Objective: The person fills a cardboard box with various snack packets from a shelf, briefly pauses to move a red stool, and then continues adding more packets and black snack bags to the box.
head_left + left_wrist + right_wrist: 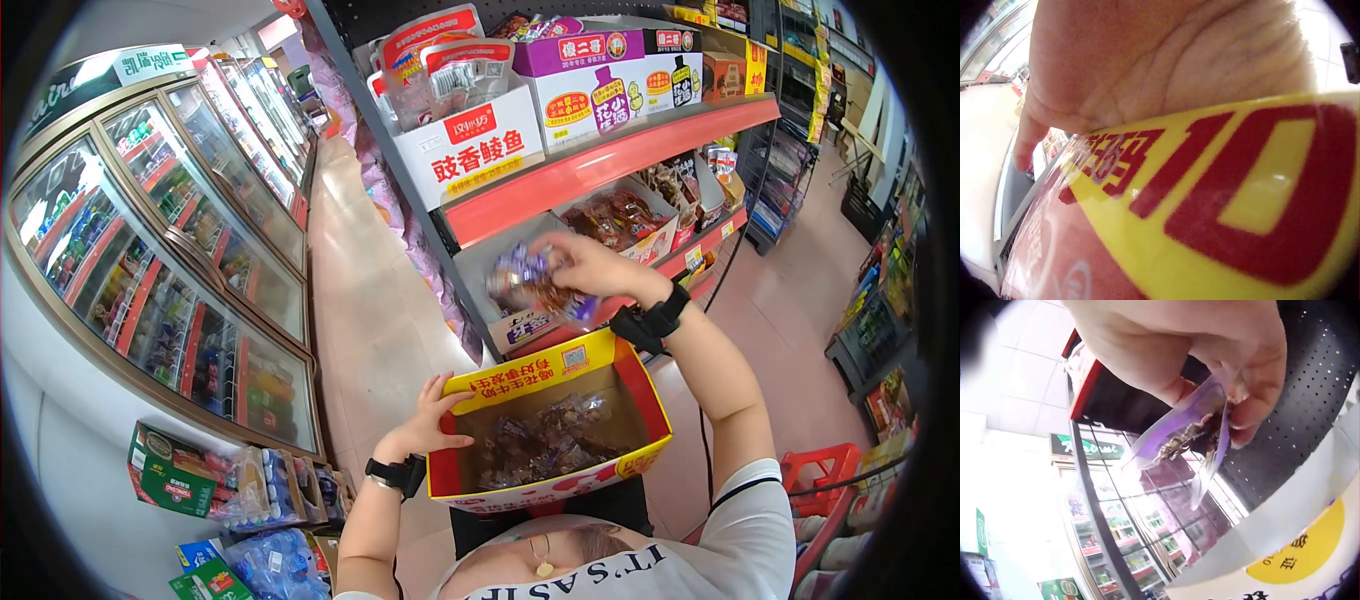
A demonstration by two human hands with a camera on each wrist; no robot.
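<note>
On my feed, nearest, a glossy red-and-yellow cardboard box holds crinkled packets; the left hand grips its rim, thumb inside. Beyond, I see the right hand reaching forward, pinching purple-edged clear-film packets over a white carton; blur stops me counting them. Farther off, dark lens edges crop the glass-doored fridges.

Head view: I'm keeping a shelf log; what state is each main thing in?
Rectangular yellow-and-red cardboard carton: open, partly filled
Purple-and-clear plastic packets: held
Bare right hand: gripping those packets
Bare left hand: resting on the carton's edge
Tall glass-doored fridge: doors closed
</note>
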